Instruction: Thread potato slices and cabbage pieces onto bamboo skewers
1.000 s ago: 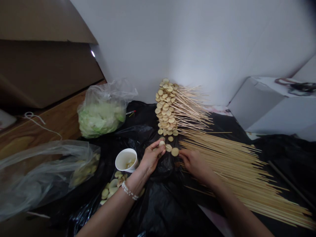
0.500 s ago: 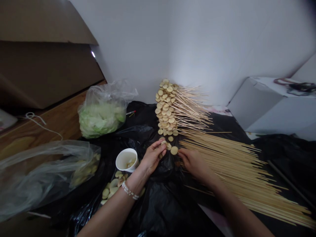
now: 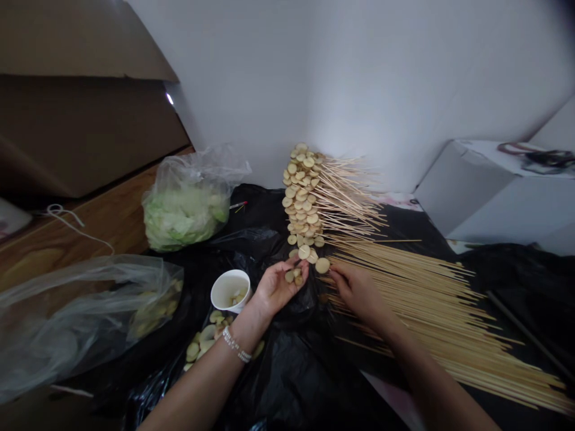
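Observation:
My right hand (image 3: 360, 294) pinches a skewer just behind a round pale slice (image 3: 322, 266), which looks like potato. More slices are threaded further along that skewer, toward the pile. My left hand (image 3: 275, 293) is turned palm up, its fingers curled around several small potato slices (image 3: 294, 276). Beyond both hands lies a stack of filled skewers (image 3: 302, 206), slices to the left and sticks to the right. Bare bamboo skewers (image 3: 417, 299) spread out under and beside my right forearm. Left of my left wrist, a white cup (image 3: 230, 288) contains some pieces.
Loose slices (image 3: 206, 341) lie on black plastic sheeting (image 3: 287, 365) below the cup. A clear bag of cut green leaves (image 3: 185, 215) stands at the back left, and another clear bag (image 3: 90, 317) lies nearer. A white box (image 3: 476, 191) is at right, a cardboard box (image 3: 85, 131) at left.
My left hand has opened from a pinch at the threaded slices into a palm-up hold, showing the loose slices. My right hand and its skewer have shifted slightly right and away from me.

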{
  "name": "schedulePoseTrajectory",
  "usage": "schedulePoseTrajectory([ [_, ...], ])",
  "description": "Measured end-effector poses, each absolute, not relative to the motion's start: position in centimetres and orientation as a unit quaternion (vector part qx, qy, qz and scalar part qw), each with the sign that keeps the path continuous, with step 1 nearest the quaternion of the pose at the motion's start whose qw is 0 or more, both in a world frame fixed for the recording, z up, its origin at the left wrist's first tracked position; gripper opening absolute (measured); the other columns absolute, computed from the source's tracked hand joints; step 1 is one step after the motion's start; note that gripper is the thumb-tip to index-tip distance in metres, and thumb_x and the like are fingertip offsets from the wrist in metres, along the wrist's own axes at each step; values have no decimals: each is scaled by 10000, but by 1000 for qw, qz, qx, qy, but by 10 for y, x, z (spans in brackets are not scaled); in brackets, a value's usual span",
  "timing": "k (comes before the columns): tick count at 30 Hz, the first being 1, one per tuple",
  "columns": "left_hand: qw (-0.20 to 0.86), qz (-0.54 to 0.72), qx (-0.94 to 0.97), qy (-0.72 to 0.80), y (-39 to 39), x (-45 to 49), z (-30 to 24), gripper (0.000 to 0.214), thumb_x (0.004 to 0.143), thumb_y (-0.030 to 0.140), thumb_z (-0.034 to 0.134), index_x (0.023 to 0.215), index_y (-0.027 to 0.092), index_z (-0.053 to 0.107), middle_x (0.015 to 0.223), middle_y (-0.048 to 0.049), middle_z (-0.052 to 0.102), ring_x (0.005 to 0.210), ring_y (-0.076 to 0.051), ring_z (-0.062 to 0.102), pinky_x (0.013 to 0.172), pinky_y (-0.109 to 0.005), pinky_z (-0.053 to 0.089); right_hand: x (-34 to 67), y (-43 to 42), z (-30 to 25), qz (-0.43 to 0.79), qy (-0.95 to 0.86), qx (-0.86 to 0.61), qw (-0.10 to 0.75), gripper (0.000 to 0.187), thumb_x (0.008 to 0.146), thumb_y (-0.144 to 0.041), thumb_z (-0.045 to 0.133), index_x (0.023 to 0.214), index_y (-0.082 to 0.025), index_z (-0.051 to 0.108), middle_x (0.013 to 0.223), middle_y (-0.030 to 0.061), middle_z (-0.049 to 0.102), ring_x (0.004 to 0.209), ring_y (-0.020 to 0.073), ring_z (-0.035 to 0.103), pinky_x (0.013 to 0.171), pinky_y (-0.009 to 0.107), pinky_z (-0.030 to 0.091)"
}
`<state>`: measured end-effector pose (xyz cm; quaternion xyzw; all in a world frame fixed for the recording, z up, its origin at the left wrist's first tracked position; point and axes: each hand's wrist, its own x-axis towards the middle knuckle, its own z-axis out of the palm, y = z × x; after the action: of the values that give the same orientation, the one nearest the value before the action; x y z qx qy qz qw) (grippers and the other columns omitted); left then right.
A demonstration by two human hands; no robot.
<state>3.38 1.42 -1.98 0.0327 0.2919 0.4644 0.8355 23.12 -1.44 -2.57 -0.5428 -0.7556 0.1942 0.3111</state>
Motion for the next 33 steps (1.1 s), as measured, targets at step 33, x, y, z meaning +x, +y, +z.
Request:
schedulePoseTrajectory([
  [33,842,436,64,311,17,31,-24,243,950,246,388,867,118,577,725,-50,558,594,-99,551,514,-178,477,228,-16,-23,209,-758,-533,313,231,910,-226,447,856,-207,671,773,26,693,692,160,608,670,249,389],
])
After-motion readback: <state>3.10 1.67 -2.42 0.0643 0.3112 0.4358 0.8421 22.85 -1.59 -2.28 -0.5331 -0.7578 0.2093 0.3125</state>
